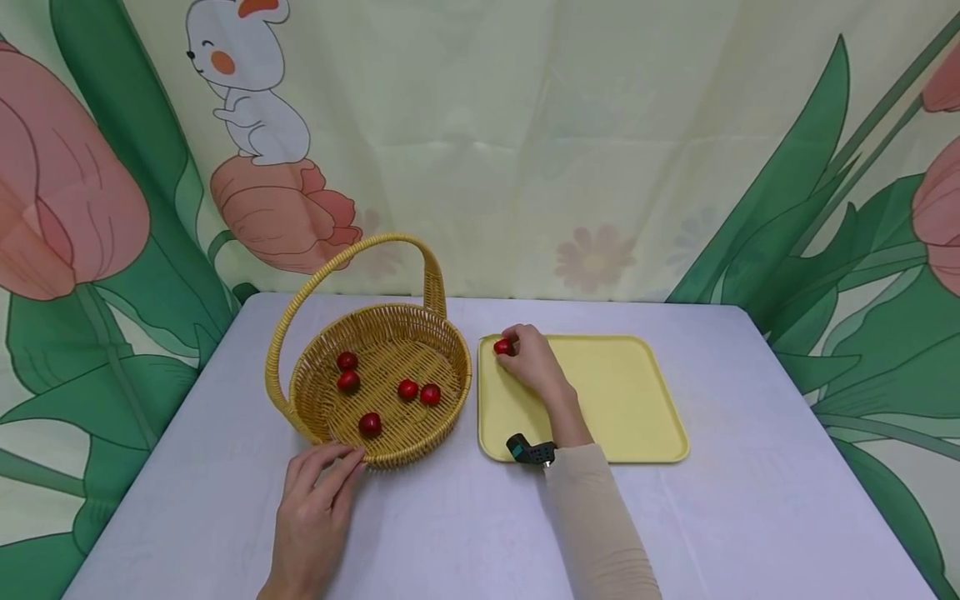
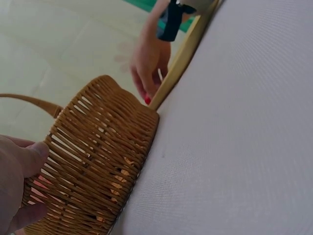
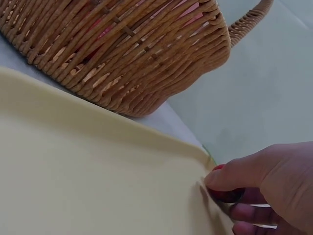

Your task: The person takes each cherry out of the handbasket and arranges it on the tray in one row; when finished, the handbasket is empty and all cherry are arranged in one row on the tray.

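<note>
My right hand [image 1: 536,364] pinches a dark red cherry [image 1: 502,346] at the far left corner of a pale yellow tray [image 1: 618,400]. In the right wrist view the thumb partly covers this cherry [image 3: 228,195], close above the tray's surface. Left of the tray stands a round wicker basket [image 1: 393,457] with a tall arched handle [image 1: 279,350]. Several glossy red cherries lie spread over its floor, one cherry [image 1: 370,425] nearest the front. My left hand [image 1: 311,504] grips the basket's near rim; the left wrist view has the thumb [image 2: 35,157] against the outer wall.
A white cloth [image 1: 450,533] covers the table. Behind it hangs a curtain [image 1: 480,167] printed with tulips and a rabbit. A black wrist device [image 1: 529,451] on the right arm hangs over the tray's near edge. Basket and tray stand close together.
</note>
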`<state>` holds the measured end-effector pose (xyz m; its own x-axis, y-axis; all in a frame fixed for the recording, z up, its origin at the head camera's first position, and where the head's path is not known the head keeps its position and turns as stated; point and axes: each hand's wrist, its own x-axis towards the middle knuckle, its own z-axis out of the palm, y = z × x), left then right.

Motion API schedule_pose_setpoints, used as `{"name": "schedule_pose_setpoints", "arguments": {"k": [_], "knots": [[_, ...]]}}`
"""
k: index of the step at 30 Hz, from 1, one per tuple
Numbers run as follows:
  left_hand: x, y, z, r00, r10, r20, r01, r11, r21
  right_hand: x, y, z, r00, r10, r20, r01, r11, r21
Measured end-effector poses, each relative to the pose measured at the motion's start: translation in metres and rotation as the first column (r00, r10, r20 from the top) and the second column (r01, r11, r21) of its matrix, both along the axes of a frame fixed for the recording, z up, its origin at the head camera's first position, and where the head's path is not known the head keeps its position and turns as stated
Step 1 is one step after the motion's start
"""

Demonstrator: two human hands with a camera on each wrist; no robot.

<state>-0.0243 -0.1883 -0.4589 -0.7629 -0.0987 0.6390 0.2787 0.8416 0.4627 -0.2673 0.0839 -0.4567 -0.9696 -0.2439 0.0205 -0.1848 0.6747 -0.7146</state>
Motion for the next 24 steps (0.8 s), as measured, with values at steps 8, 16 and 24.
{"name": "schedule_pose_setpoints", "arguments": {"k": [8, 16, 24], "knots": [[-0.001, 0.0, 0.0, 1.0, 0.01, -0.002, -0.01, 1.0, -0.002, 0.001, 0.005, 0.006, 1.0, -0.02, 0.005, 0.02, 1.0, -0.012], [0.0, 0.001, 0.001, 1.0, 0.011, -0.006, -0.011, 1.0, -0.008, 0.005, 0.007, 0.023, 0.999, -0.036, -0.021, 0.034, 0.998, -0.06], [0.0, 0.0, 0.0, 1.0, 0.004, 0.0, -0.004, 1.0, 0.0, 0.013, 0.003, 0.046, 0.994, -0.017, -0.11, 0.006, 0.995, -0.098]]}}
